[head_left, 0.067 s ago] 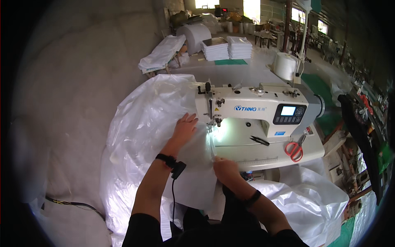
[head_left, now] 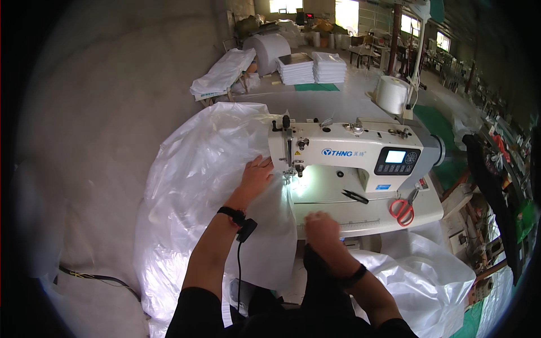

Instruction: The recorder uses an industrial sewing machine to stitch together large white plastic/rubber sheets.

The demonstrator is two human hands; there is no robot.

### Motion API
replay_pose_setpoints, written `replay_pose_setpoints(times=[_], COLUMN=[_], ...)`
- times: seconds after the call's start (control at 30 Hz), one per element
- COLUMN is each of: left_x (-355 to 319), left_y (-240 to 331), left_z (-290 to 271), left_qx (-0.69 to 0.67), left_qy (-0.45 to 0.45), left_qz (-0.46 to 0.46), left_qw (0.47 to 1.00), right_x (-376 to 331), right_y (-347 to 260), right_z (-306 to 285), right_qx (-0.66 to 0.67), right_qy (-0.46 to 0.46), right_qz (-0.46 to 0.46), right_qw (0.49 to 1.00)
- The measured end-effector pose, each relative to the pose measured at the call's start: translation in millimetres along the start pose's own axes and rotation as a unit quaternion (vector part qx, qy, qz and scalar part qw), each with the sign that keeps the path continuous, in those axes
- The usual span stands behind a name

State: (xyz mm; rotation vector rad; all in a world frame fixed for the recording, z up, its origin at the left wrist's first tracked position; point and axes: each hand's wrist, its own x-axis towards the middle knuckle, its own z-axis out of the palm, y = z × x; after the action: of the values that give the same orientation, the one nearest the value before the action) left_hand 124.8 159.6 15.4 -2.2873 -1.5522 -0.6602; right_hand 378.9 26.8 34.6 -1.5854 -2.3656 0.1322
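Sleeves, black (head_left: 196, 310), come in at six o'clock. The left wrist wears a black band (head_left: 230, 213) with a small black device (head_left: 247, 230), whose cable hangs toward six; the right wrist has a black band (head_left: 355, 276) too. Glossy white sheeting (head_left: 191, 163) spreads from seven round to eleven o'clock. Just left of the centre the left grip (head_left: 257, 176) lies on it, fingers extended and released, close to the lit needle. Between four and five the right grip (head_left: 322, 228) is curled over the worktop's front edge, apart from the sheeting; whether it pinches anything I cannot tell. More white sheeting is heaped beneath it at four (head_left: 417, 276).

The worktop (head_left: 426, 210) is pale and smooth, with a ruler scale (head_left: 360, 223) along its front. Toward half past three it carries black snips (head_left: 355, 196) and, farther right, red-handled scissors (head_left: 410, 203). Over it the cream sewing machine (head_left: 360, 147) stretches to three o'clock, its screen (head_left: 396, 156) glowing.

A white thread cone (head_left: 392, 94) stands beyond at two. The grey floor (head_left: 84, 197) fills nine o'clock, with a dark cable (head_left: 101, 279) at eight. At eleven, white material (head_left: 222, 73) drapes over a stand; near twelve are a big white roll (head_left: 267, 53) and two folded stacks (head_left: 296, 72). Bright windows (head_left: 346, 16) light the far wall at one.
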Motion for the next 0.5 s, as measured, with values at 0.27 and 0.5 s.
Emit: replay_pose_setpoints(times=[0.27, 0.5], left_x=[26, -18], left_y=[15, 27], left_z=[8, 19], left_qx=[0.095, -0.014], left_qy=[-0.156, -0.04], left_qz=[-0.027, -0.039], left_qw=[0.983, 0.998], right_x=[33, 49], right_y=[129, 117], right_z=[14, 21], right_qx=[-0.239, -0.157], right_qy=[0.083, 0.053], right_qz=[0.023, 0.111], right_qw=[0.967, 0.98])
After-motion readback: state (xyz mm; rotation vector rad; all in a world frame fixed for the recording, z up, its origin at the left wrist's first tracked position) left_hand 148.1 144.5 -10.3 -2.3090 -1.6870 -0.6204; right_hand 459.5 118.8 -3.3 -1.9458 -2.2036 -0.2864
